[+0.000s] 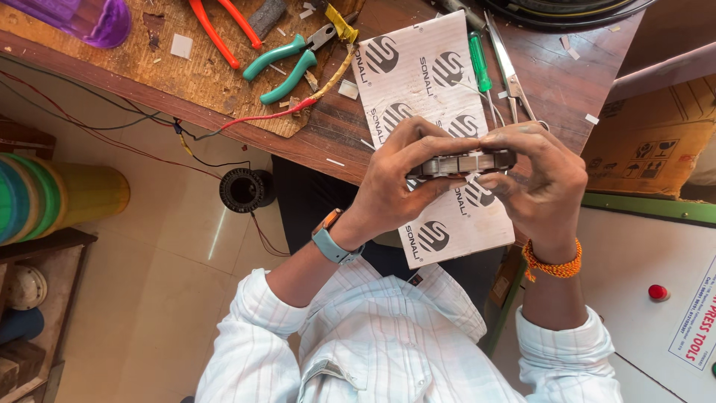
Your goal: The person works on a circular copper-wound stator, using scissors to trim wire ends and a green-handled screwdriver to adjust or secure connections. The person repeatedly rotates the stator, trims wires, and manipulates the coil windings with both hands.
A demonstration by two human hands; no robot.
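L hand point(388, 183) and R hand point(538, 183), fingers curled tight, both grip a dark laminated metal ring point(461, 163), edge-on, held betw. them above a white printed board point(440, 134) that overhangs the wooden bench point(335, 142) edge. Farther: green-handled screwdriver point(479, 63), scissors point(507, 71), teal pliers point(287, 63).

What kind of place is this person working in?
Probably a small electrical repair workshop. A worn wooden workbench carries green-handled pliers, a green screwdriver and loose red wire. Both the left hand and right hand grip a flat metal laminated part.
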